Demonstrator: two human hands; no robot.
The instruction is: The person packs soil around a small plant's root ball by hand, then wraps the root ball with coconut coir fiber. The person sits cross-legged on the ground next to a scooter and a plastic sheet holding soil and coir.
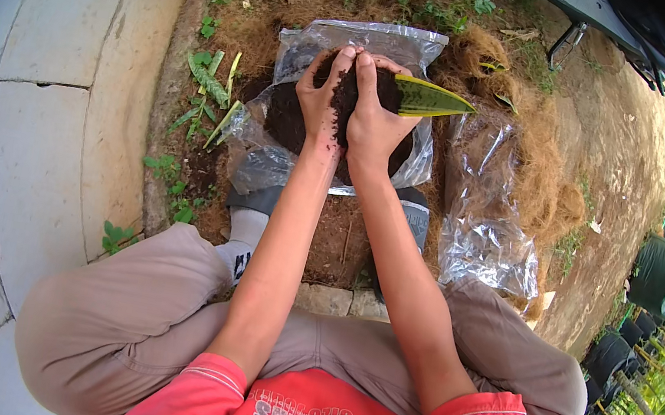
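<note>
My left hand (pixel 322 100) and my right hand (pixel 379 116) are cupped around a clump of dark soil (pixel 344 100), thumbs side by side on top. A snake plant leaf cutting (pixel 433 100), green with yellow margins, juts from the clump to the right, beyond my right hand. Soil sticks to the inner side of my left wrist. Beneath my hands lies a clear plastic sheet or bag (pixel 368 35) bearing more loose dark soil (pixel 285 117). The undersides of the clump and of my fingers are hidden.
To the right, brown coconut-like fibre (pixel 548 178) lies beside a crumpled clear plastic bag (pixel 489 234). Cut leaf pieces (pixel 205 81) lie left of the sheet. My sandals (pixel 413 218) are at its near edge. A concrete pavement (pixel 33 144) runs along the left; a vehicle's stand (pixel 568 42) is upper right.
</note>
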